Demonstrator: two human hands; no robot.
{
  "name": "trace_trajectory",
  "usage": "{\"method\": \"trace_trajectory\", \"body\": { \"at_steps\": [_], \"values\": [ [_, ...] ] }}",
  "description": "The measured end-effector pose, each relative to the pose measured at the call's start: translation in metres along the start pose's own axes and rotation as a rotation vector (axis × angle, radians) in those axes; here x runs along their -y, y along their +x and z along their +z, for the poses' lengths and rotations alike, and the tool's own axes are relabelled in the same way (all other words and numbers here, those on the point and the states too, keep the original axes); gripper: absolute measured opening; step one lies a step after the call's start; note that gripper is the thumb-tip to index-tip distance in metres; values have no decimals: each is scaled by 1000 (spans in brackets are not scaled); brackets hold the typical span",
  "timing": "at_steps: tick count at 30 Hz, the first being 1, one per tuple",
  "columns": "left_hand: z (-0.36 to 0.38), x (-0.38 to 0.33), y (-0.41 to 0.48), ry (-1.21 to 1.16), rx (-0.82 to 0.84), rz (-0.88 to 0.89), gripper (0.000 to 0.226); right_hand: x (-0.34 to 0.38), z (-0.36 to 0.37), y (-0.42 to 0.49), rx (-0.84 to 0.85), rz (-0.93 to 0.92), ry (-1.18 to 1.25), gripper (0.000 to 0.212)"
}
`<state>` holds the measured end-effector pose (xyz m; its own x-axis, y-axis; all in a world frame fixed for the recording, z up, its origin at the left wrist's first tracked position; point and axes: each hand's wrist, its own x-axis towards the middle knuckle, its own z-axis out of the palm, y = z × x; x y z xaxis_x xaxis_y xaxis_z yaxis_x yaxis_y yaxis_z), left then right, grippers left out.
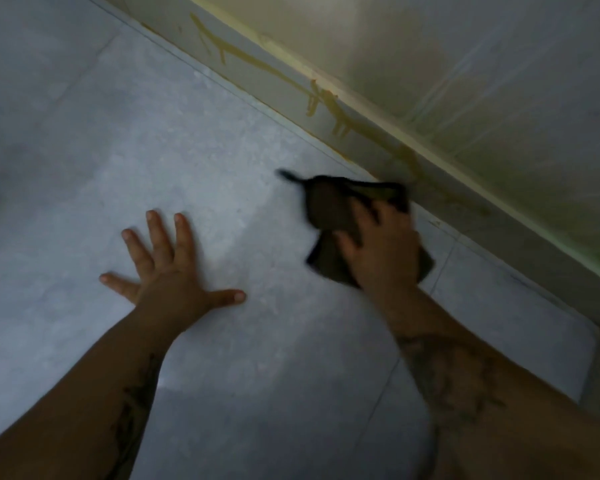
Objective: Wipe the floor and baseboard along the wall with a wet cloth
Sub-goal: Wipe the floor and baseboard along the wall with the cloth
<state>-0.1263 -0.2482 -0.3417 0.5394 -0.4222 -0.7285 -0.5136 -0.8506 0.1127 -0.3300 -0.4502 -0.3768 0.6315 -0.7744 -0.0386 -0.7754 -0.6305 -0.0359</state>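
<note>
My right hand (381,244) presses a dark cloth (329,206) onto the grey tiled floor (153,133), right where the floor meets the baseboard. The cloth is blurred, and its far edge touches the foot of the baseboard. The pale baseboard (291,109) runs diagonally from the top left to the right edge and carries long yellow-brown streaks (326,98) with drips. My left hand (167,268) lies flat on the floor with its fingers spread, a hand's width to the left of the cloth, and holds nothing.
Above the baseboard rises a yellowish wall (465,64) with a faint sheen. A grout line (440,268) crosses the floor under my right forearm. Open floor stretches to the left and toward the top left.
</note>
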Motion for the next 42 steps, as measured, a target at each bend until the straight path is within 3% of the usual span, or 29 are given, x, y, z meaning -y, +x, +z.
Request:
{"method": "trace_trajectory", "body": {
  "at_steps": [2, 5, 9, 13, 17, 20, 23, 25, 27, 30, 32, 35, 37, 40, 42],
  "values": [
    [2, 0, 0, 2, -18, 0, 150, -35, -5, -31, 13, 135, 8, 59],
    [1, 2, 0, -18, -31, 12, 149, -23, -2, -116, 92, 202, 45, 61],
    [7, 3, 2, -7, -62, 15, 147, 51, 10, -146, 57, -44, 132, 57],
    [12, 7, 6, -22, -100, 29, 142, 80, 6, -39, -19, -309, 88, 56],
    [13, 12, 6, -35, -117, 45, 145, 13, -2, 26, -33, -14, 36, 55],
    [9, 20, 8, -86, -179, 37, 134, -17, 1, -22, -22, 73, 16, 52],
    [2, 39, 11, -161, -307, -22, 111, 13, 6, -88, 24, 112, 74, 53],
    [-2, 56, 14, -187, -414, -62, 95, 54, 7, -107, 47, 14, 92, 56],
    [-2, 75, 18, -190, -509, -85, 83, 97, 8, -102, 63, -209, 134, 58],
    [0, 101, 32, -162, -616, -69, 75, 138, 11, -37, 53, -535, 132, 59],
    [-6, 116, 42, -127, -649, -43, 72, 133, 10, 29, 47, -467, 45, 61],
    [-13, 125, 51, -100, -699, -25, 71, 82, 3, 75, -29, -183, 20, 57],
    [-15, 128, 54, -108, -704, -38, 73, 60, 1, 45, -8, -174, 8, 55],
    [-15, 128, 53, -81, -692, -83, 74, 89, 3, -32, 58, -155, 57, 56],
    [-17, 128, 54, -97, -694, -84, 73, 135, 7, -53, 76, -321, 119, 54]
  ]
}}
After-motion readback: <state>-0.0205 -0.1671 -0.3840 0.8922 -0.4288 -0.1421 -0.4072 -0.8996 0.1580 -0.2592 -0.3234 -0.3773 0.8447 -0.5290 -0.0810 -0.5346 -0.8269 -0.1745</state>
